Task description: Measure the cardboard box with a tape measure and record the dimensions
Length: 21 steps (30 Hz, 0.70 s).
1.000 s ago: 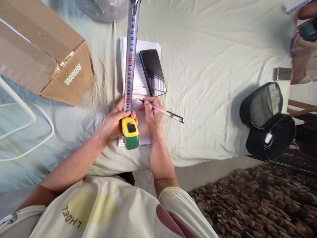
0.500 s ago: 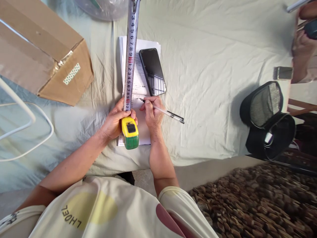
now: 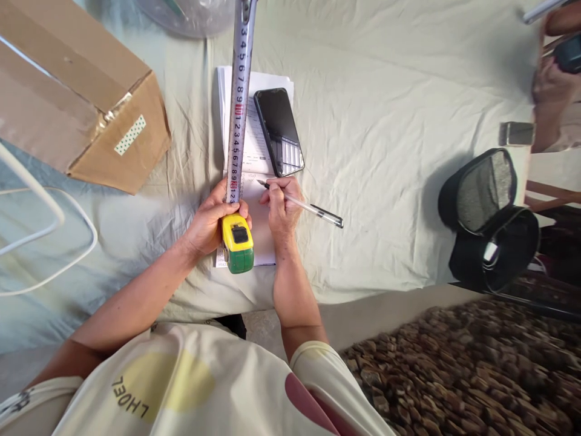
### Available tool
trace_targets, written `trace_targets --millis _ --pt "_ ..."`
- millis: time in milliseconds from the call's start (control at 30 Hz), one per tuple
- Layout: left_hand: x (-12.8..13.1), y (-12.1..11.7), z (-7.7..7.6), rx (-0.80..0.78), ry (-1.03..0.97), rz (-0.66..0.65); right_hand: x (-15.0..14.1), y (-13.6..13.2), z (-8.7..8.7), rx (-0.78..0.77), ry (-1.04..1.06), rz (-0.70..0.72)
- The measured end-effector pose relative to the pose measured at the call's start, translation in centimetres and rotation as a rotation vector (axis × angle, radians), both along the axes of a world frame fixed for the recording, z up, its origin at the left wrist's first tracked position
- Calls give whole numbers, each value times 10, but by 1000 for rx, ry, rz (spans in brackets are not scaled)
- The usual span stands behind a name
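Observation:
My left hand (image 3: 213,215) is closed around the front of a yellow and green tape measure (image 3: 238,242). Its numbered metal blade (image 3: 239,109) runs out away from me, over the papers and up to the top of the view. Between the thumb and fingers of my right hand (image 3: 282,206) is a clear pen (image 3: 313,209) with its cap on the back end. The pen's tip points at a white sheet (image 3: 261,242) with small handwriting near its top. Printed papers (image 3: 256,145) lie beyond that sheet, and a black phone (image 3: 279,130) rests on them.
A cardboard box (image 3: 127,139) stands at the left, with a white cable (image 3: 86,260) near it. A clear plastic container (image 3: 190,15) sits at the top. On the right are an open black case (image 3: 481,224), a small grey box (image 3: 517,134) and another person's arm (image 3: 558,103).
My right hand has shifted slightly right with the pen, its tip moving a little along the sheet. My left hand and the tape measure have stayed put.

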<state>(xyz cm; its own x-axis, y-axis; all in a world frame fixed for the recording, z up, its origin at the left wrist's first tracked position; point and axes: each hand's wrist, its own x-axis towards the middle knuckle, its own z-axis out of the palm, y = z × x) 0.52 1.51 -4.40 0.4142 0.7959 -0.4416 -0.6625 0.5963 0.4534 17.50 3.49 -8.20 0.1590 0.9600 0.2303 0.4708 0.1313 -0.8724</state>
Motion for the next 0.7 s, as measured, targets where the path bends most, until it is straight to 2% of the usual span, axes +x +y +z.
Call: trace_targets --millis 500,633,700 --pt "1 0 -2 -4 -1 -4 -4 2 6 -38 -53 6" --pt "1 1 -1 -12 11 -5 -3 0 5 -55 -4 0" --pt "0 1 1 -21 24 -10 -2 -1 3 -55 99 4"
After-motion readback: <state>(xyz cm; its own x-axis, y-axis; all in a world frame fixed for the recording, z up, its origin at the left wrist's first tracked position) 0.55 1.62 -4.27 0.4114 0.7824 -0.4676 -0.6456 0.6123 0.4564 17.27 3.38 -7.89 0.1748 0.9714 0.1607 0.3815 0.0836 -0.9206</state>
